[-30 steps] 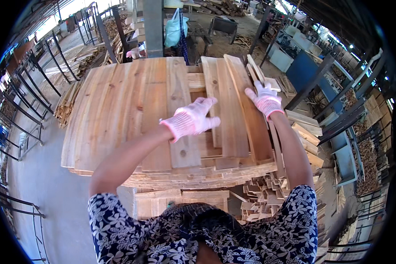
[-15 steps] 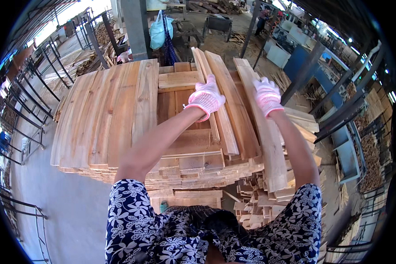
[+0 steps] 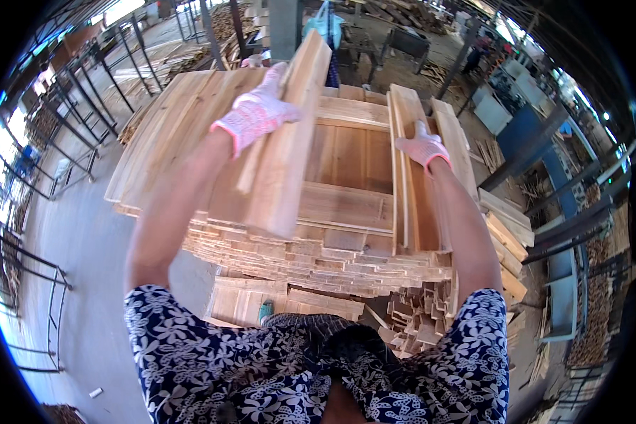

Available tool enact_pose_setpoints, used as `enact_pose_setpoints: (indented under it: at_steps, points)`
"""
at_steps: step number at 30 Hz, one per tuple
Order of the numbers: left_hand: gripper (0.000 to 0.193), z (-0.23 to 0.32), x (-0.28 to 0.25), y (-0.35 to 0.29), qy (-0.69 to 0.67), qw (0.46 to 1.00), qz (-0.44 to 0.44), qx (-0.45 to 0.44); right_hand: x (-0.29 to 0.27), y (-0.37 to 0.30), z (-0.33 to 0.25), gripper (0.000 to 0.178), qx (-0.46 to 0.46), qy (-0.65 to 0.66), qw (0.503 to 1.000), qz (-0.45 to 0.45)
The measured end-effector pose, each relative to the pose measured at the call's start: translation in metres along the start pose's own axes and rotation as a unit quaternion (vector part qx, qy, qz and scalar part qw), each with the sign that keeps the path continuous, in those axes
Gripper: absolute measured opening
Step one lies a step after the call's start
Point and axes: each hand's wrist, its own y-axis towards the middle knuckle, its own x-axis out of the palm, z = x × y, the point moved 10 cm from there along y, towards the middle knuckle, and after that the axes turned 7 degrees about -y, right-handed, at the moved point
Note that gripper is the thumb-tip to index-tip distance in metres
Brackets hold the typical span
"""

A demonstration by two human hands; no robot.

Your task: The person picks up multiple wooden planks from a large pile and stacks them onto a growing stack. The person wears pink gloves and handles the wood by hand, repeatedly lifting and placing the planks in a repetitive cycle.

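My left hand (image 3: pixel 254 116), in a white and pink knit glove, is closed round a long pale wooden board (image 3: pixel 300 134), blurred by motion. The board is tilted above the left part of a wide stack, with a thinner strip (image 3: pixel 249 166) beside it under the hand. At the stack's right side, my right hand (image 3: pixel 425 148), gloved alike, is closed on a reddish wooden board (image 3: pixel 422 205), its thumb toward the left. Narrow board edges (image 3: pixel 401 191) show just left of it. Between the hands, the lower layer of boards (image 3: pixel 346 155) lies exposed, with crosswise pieces at both ends.
Flat boards (image 3: pixel 169 127) cover the stack's left side. Short offcuts (image 3: pixel 417 318) are heaped below right, near more planks (image 3: pixel 244 300). A concrete pillar (image 3: pixel 285 32) with a light blue bag (image 3: pixel 325 27) stands behind. Metal racks (image 3: pixel 56 304) line the left; dark posts (image 3: pixel 537 145) rise at right.
My left hand has carried a board leftward from the middle of the stack. My right hand has shifted from the outer right board to boards nearer the gap. The view has turned slightly.
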Motion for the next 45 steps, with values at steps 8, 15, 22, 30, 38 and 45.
enact_pose_setpoints:
  at_steps: [8,15,22,30,38,45]
  points:
    - [0.094,-0.222,-0.1,0.003,0.217,0.971,-0.081,-0.061,0.01,-0.015,-0.044,0.113,-0.041,-0.003,0.999,0.02]
    - [0.095,-0.16,-0.061,0.002,0.218,0.967,-0.079,-0.11,0.039,-0.041,-0.162,0.109,-0.089,0.049,0.995,0.02]
    - [0.109,-0.183,-0.068,0.011,0.251,0.955,-0.033,-0.158,0.044,-0.05,-0.19,0.107,-0.131,0.042,0.99,-0.003]
    - [0.101,-0.167,-0.05,0.016,0.26,0.957,-0.018,-0.127,0.026,-0.02,-0.064,0.085,-0.057,0.003,0.996,0.064]
    - [0.101,-0.176,-0.056,0.018,0.269,0.954,-0.016,-0.133,0.057,-0.006,-0.12,0.053,-0.098,0.05,0.99,0.089]
    - [0.101,-0.197,-0.069,0.009,0.3,0.939,-0.01,-0.166,-0.05,-0.066,-0.029,0.072,0.004,-0.214,0.975,0.065]
